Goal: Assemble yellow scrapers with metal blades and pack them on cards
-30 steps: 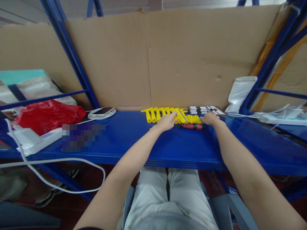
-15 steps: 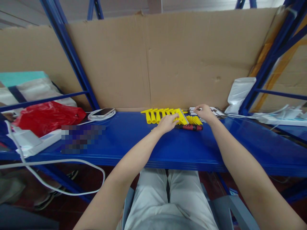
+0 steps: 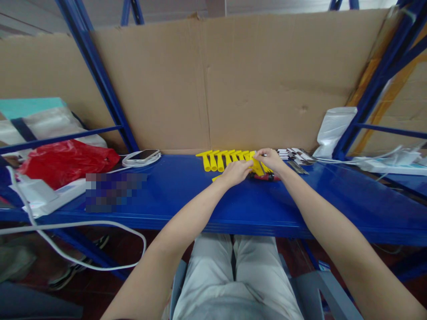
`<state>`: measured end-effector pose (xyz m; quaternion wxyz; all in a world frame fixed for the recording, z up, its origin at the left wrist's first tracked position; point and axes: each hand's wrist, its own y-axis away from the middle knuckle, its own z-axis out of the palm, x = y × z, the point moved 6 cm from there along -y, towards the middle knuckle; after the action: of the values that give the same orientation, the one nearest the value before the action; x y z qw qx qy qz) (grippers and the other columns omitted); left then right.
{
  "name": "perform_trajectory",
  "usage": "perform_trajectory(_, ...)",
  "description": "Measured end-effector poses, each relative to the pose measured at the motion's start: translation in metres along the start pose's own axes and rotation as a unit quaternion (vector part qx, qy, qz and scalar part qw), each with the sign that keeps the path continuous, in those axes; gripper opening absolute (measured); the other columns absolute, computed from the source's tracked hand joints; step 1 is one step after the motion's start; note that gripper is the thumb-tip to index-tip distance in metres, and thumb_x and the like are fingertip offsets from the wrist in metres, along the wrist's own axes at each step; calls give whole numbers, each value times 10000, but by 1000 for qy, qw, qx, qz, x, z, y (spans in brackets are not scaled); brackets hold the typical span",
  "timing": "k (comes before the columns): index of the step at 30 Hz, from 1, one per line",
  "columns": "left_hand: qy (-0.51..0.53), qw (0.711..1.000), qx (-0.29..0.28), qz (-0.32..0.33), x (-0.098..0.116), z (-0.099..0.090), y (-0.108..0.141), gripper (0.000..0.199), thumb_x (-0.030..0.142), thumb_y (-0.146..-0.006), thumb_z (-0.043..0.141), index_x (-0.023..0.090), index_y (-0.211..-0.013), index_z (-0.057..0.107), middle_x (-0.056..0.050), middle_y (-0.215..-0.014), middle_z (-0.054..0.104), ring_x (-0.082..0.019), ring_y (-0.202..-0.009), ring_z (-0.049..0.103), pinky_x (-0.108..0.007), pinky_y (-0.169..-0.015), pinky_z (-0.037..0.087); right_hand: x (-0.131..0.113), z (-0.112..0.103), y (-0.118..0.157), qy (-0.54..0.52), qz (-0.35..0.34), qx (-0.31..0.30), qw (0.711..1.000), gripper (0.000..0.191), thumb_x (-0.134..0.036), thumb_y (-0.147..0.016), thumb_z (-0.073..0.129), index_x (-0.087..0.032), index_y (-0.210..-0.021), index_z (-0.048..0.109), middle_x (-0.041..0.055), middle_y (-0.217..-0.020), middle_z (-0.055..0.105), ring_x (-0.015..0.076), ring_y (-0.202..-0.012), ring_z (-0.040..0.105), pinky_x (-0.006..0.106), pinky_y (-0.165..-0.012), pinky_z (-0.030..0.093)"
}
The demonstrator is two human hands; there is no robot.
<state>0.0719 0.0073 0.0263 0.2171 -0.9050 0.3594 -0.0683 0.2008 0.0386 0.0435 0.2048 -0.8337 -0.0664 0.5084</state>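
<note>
single view, head-worn, looking forward and down from above the wearer's lap and over the near edge of the blue shelf top. forearms loom large close to the lens at the bottom, left hand and right hand sit farther off and small, just right of frame centre. wide field, pretty much level, upright cardboard facing the lens across the upper part, blue posts leaning outward toward the top at both sides

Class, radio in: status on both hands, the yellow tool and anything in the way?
Left hand holding yellow tool. Right hand at the tool's head, any held piece unclear. Red handle close by, partly hidden.
</note>
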Motion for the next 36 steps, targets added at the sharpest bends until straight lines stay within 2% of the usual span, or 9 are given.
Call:
perform_trajectory(7,-2,1000,0,7,2,-1,2,250,253,-924,413,194,-1092,588,-83,-1085,665,-215,-1002,621,-319,-808,481,11,6,-2,-32,17,1,999,42,-199,-630,587,-173,-619,555,7,-717,617,143,-724,556,295,-754,447)
perform_trajectory(14,17,1000,2,1,1,-3,0,250,253,-924,409,195,-1094,583,-79,-1088,665,-221,-1021,615,-341,-841,482,16,7,0,-118,85,66,987,219,-188,-628,616,-184,-820,512,20,-919,615,121,-808,558,256,-769,436)
perform_trajectory(16,28,999,14,-5,-3,-5,0,250,257,-926,406,193,-1095,579,-79,-1092,665,-219,-1021,616,-343,-848,479,14,5,2,-114,106,53,986,167,-223,-662,606,-177,-812,547,29,-905,632,131,-815,561,258,-755,427)
perform_trajectory(19,44,998,29,-20,-10,-8,-1,259,253,-923,408,195,-1124,561,-82,-1116,661,-226,-1035,614,-355,-852,477,11,4,4,-90,125,-10,988,100,-254,-674,621,-161,-703,600,43,-824,657,145,-789,560,258,-711,409)
perform_trajectory(22,49,998,27,-40,-15,-9,-1,276,264,-925,407,192,-1152,546,-91,-1127,658,-235,-1048,611,-362,-859,473,12,10,7,-92,135,-81,983,130,-254,-637,679,-148,-613,607,38,-711,650,128,-687,543,245,-641,387)
perform_trajectory(24,47,997,20,-59,-17,-8,0,308,276,-928,401,187,-1199,519,-102,-1162,644,-243,-1069,604,-371,-875,467,13,14,8,-95,139,-105,980,131,-235,-624,697,-141,-592,612,21,-632,626,107,-602,512,236,-594,369)
perform_trajectory(30,37,992,-17,-121,-20,-1,3,499,315,-938,379,190,-1415,301,-142,-1293,568,-271,-1138,573,-414,-916,456,13,15,8,-91,145,-60,983,126,-202,-631,706,-138,-567,619,2,-580,611,89,-556,493,221,-568,369)
perform_trajectory(36,17,991,-49,-122,-24,3,5,548,280,-920,404,247,-1451,276,-107,-1337,544,-264,-1189,539,-421,-966,432,11,19,12,-121,160,-70,977,104,-181,-654,700,-134,-592,629,31,-591,636,107,-594,549,212,-582,412)
